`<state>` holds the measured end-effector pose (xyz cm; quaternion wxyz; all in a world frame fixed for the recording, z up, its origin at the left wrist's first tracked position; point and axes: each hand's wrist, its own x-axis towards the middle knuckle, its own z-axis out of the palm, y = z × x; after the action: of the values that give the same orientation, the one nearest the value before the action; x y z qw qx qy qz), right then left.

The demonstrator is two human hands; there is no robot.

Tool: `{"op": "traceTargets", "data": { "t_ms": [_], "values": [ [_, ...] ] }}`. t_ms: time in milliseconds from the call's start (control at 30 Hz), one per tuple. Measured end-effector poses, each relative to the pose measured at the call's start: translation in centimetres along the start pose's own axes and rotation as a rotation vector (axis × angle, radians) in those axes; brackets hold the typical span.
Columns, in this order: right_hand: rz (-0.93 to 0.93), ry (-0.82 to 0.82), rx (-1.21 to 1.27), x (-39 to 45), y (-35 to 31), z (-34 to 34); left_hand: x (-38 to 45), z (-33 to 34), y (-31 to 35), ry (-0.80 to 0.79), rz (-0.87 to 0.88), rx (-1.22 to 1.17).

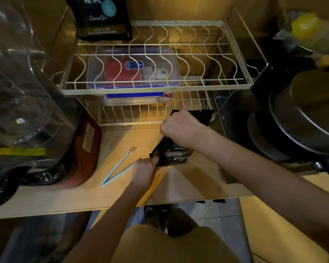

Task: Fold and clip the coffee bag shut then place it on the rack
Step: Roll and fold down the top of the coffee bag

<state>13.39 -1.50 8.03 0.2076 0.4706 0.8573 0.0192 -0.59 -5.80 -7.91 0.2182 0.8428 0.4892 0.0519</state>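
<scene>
A black coffee bag (174, 153) with white lettering lies on the wooden counter in front of the white wire rack (156, 88). My right hand (180, 125) is closed over the bag's top end, and the black top edge sticks out past its fingers near the rack's lower tier. My left hand (145, 168) pinches the bag's lower left corner. A long light-blue bag clip (118, 168) lies spread in a V on the counter, just left of my left hand, touching neither hand. A second black coffee bag (101, 18) stands upright on the rack's top tier at the back left.
A clear box with a blue rim (133, 73) sits under the rack's top tier. A large clear plastic cover (23, 92) and a red-brown appliance (84, 149) crowd the left. Stacked dark pots and lids (302, 120) fill the right. The counter's front edge (122, 205) runs below my arms.
</scene>
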Motion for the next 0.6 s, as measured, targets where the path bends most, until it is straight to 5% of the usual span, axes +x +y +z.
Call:
{"op": "traceTargets", "data": {
  "t_ms": [600],
  "values": [
    [-0.156,0.096,0.189,-2.0,3.1,0.0,0.4,1.0,2.1,0.157,-0.172,-0.028]
  ]
}}
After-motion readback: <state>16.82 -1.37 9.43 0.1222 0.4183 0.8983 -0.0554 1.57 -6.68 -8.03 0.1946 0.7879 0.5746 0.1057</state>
